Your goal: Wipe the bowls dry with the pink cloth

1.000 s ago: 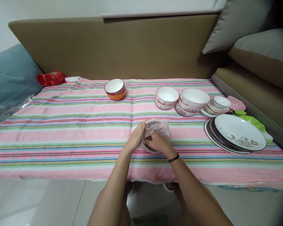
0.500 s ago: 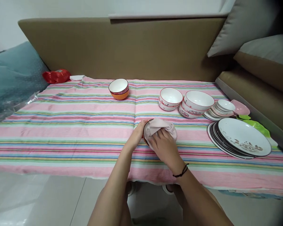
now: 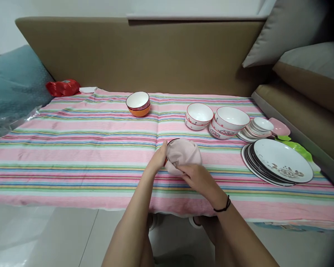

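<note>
In front of me a dark-rimmed bowl with a reddish-orange outside is mostly hidden under a pale pink cloth. My left hand grips the bowl's left side, its fingers along the wall. At the near right edge, my right hand pinches the cloth, which is draped over and into the bowl. Beyond them stands a pair of nested bowls, a dark red one inside an orange one.
White bowls with red rims and larger stacked bowls stand right of centre. Small dishes, a stack of plates and a green leaf-shaped dish lie farther right. A striped cloth covers the surface; a red bundle lies far left.
My right hand has drawn back from inside the bowl to its near right edge, pinching the cloth. The cloth is spread more widely over the bowl; my left hand still holds it.
</note>
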Motion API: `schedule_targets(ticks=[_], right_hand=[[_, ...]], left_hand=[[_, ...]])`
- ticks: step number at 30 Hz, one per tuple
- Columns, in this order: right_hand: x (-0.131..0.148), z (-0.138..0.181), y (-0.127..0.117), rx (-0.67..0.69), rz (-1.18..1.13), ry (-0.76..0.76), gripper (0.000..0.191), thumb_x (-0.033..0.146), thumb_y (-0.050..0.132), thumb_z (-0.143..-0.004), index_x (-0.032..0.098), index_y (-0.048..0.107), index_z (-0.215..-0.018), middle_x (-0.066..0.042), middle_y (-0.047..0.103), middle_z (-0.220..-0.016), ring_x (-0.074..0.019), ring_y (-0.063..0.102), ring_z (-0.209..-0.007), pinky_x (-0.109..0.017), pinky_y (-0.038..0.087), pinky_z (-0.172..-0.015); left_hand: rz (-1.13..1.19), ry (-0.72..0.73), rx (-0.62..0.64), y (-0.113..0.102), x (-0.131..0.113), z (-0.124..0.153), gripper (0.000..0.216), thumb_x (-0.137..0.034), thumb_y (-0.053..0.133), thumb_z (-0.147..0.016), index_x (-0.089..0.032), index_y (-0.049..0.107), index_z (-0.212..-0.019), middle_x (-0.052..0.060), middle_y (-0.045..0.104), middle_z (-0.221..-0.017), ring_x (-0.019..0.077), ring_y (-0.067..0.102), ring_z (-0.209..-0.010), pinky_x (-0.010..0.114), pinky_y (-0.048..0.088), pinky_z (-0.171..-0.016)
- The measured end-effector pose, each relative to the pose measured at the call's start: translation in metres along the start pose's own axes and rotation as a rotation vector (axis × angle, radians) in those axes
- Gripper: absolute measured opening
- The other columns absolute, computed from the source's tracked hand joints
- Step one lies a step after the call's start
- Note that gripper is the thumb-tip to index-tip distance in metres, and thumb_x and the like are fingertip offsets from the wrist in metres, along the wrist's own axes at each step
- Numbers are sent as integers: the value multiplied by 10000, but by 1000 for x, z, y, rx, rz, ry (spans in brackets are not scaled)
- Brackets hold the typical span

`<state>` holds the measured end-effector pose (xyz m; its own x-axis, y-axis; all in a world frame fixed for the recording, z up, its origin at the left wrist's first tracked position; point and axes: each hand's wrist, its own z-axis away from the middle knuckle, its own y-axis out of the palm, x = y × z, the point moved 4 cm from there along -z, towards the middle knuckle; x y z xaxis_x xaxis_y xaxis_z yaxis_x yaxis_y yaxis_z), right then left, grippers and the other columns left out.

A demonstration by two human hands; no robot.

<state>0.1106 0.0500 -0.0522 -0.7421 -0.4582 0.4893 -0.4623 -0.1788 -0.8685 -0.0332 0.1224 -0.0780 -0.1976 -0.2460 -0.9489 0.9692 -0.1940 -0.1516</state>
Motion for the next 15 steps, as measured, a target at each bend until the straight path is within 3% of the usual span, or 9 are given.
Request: schedule_targets(ticks=[3, 6, 10, 12, 15], right_hand=[[-11, -3, -10, -185, -117, 12, 123, 138, 512, -816, 187, 587, -731, -27, 625, -719, -156, 548, -669, -249, 357, -612], [-19, -8, -19, -410, -206, 37, 357, 308, 540, -868, 197, 374, -571, 24, 415, -552, -113, 374, -537, -256, 279, -540], [-26, -13, -24, -728, -452, 188, 530, 468, 528, -879, 206, 209, -547, 55, 200, -507, -88, 234, -496, -261, 201, -493], [-30, -13, -22, -857, -665, 306, 531, 495, 546, -865, 205, 246, -538, 57, 210, -515, -83, 242, -502, -247, 219, -484], [-41, -9, -21, -1080, -1077, 406, 412, 503, 592, -835, 179, 485, -604, 37, 445, -575, -104, 434, -574, -228, 372, -547]], left_hand=[[-17, -122, 43, 1, 5, 0, 816, -822, 202, -782, -161, 680, -794, 75, 618, -552, 205, 573, -524, 310, 439, -531], [-74, -144, 92, 3, 2, 4, 857, -831, 117, -772, -147, 618, -648, 78, 586, -520, 153, 511, -416, 275, 403, -462], [-53, -199, 133, 5, 1, 12, 861, -852, 168, -750, -121, 599, -604, 101, 616, -561, 156, 553, -429, 279, 468, -480], [17, -260, 161, 6, 4, 16, 835, -839, 231, -758, -111, 631, -680, 121, 658, -629, 195, 621, -500, 316, 531, -548], [153, -308, 208, 6, 7, 19, 723, -771, 351, -792, -128, 650, -932, 128, 715, -793, 240, 689, -612, 372, 577, -653]])
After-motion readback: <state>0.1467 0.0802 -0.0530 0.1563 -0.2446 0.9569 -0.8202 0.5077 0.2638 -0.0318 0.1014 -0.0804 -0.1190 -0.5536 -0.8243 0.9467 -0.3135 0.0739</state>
